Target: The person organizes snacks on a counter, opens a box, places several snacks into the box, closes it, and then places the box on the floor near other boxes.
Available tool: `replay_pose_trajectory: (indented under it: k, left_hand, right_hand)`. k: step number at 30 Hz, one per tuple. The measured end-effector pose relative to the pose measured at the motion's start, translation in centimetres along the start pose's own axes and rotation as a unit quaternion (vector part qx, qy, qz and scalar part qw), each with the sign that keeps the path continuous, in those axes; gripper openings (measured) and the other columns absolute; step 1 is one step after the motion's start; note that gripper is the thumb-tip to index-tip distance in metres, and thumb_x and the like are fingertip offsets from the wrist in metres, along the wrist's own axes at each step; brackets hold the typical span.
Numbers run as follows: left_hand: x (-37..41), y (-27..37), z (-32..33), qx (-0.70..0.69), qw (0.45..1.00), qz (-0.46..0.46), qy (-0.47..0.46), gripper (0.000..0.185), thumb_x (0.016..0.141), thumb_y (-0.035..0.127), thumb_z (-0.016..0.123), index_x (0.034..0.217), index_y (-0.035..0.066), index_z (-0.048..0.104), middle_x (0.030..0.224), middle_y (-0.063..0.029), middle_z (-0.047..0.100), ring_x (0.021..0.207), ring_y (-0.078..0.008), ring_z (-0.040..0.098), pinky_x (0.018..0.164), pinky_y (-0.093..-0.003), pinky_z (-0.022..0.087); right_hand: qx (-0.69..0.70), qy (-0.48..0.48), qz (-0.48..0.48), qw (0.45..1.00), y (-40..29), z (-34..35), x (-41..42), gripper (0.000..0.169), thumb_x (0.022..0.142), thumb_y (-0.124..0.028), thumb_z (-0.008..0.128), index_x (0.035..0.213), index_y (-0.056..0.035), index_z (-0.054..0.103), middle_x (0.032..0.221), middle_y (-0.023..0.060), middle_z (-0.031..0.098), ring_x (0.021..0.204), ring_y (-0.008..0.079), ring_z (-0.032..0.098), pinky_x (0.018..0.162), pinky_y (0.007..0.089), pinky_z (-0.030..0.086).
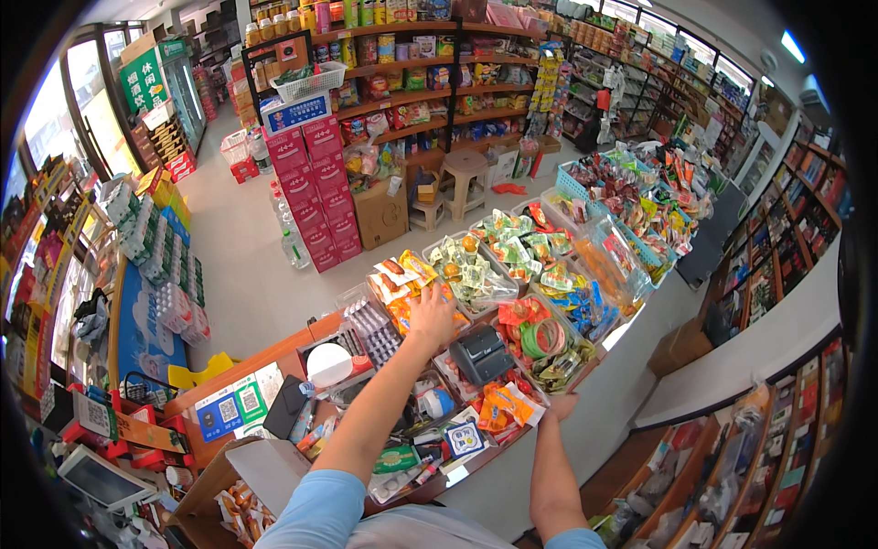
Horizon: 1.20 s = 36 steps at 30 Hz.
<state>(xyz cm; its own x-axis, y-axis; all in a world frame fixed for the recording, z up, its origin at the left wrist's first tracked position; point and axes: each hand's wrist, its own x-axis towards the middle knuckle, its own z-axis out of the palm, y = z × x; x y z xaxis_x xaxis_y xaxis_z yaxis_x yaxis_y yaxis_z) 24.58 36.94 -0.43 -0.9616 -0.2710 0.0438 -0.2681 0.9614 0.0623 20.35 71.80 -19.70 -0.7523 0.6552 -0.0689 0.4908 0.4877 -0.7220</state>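
My left hand [432,317] reaches over a bin of orange and yellow sausage snack packets [401,278]. Its fingers are spread and touch the packets; no packet shows plainly in a grip. My right hand [564,405] is low at the counter's near edge, beside an orange snack packet [506,406]. Whether its fingers hold that packet or rest on the edge, I cannot tell. Between my arms sits a black device [481,355], perhaps a small printer. Right of the sausage bin, a clear bin holds pale green snack packets [470,271].
Snack bins and a blue basket [583,185] continue to the right. Leftward on the counter are a phone [286,406], payment code cards [221,412] and an open cardboard box [206,480]. Stacked pink cartons [312,195] and plastic stools [465,182] stand beyond the counter.
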Motion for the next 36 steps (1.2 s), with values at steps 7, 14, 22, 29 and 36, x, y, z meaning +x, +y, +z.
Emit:
replay_pose_trajectory:
  k: [7, 14, 22, 29, 36]
  left_hand:
    - [-3.5, -3.3, -14.7, 0.031, 0.991, 0.133, 0.002, 0.059, 0.095, 0.043, 0.063, 0.149, 0.027, 0.045, 0.130, -0.0189, 0.056, 0.115, -0.0358, 0.062, 0.093, -0.0482, 0.055]
    - [-21.9, -10.2, -31.3, -0.047, 0.985, 0.162, 0.029, 0.061, 0.088, 0.019, 0.067, 0.146, 0.016, 0.049, 0.124, -0.0152, 0.059, 0.107, -0.0350, 0.062, 0.090, -0.0439, 0.052]
    - [-45.5, -17.7, -28.4, -0.073, 0.936, -0.295, -0.180, 0.042, 0.093, 0.042, 0.064, 0.081, 0.002, 0.074, 0.074, -0.0181, 0.071, 0.074, -0.0367, 0.070, 0.073, -0.0455, 0.057]
    - [-54.2, -21.5, -8.7, -0.072, 0.848, -0.346, -0.394, 0.057, 0.089, 0.060, 0.061, 0.108, 0.009, 0.076, 0.110, -0.0171, 0.073, 0.104, -0.0324, 0.070, 0.088, -0.0440, 0.056]
    - [-50.6, -21.5, -8.7, -0.050, 0.849, -0.308, -0.428, 0.046, 0.093, 0.046, 0.054, 0.107, 0.006, 0.072, 0.112, -0.0203, 0.071, 0.103, -0.0359, 0.069, 0.084, -0.0474, 0.056]
  right_hand:
    - [0.011, 0.011, 0.011, 1.000, 0.6, 0.5, 1.2, 0.038, 0.101, -0.037, 0.053, 0.114, -0.0013, 0.054, 0.102, 0.0287, 0.069, 0.098, 0.0512, 0.064, 0.084, 0.0557, 0.050]
    - [-0.009, -0.006, 0.002, 1.000, 3.8, 2.7, 5.1, 0.040, 0.102, -0.037, 0.050, 0.118, -0.0002, 0.055, 0.106, 0.0290, 0.069, 0.097, 0.0488, 0.067, 0.082, 0.0543, 0.053]
    - [-0.103, -0.112, -0.105, 0.983, 5.4, 3.1, 9.8, 0.070, 0.086, -0.062, 0.062, 0.113, 0.0014, 0.066, 0.110, 0.0218, 0.071, 0.095, 0.0374, 0.070, 0.077, 0.0468, 0.058]
    - [-0.066, -0.110, -0.041, 0.991, 1.7, 3.0, 6.2, 0.070, 0.097, -0.055, 0.044, 0.104, 0.0095, 0.072, 0.104, 0.0270, 0.072, 0.097, 0.0450, 0.069, 0.087, 0.0513, 0.054]
    - [-0.248, -0.148, -0.133, 0.948, 4.3, 2.1, 7.7, 0.066, 0.090, -0.058, 0.059, 0.099, 0.0054, 0.074, 0.102, 0.0219, 0.074, 0.091, 0.0372, 0.072, 0.077, 0.0453, 0.058]
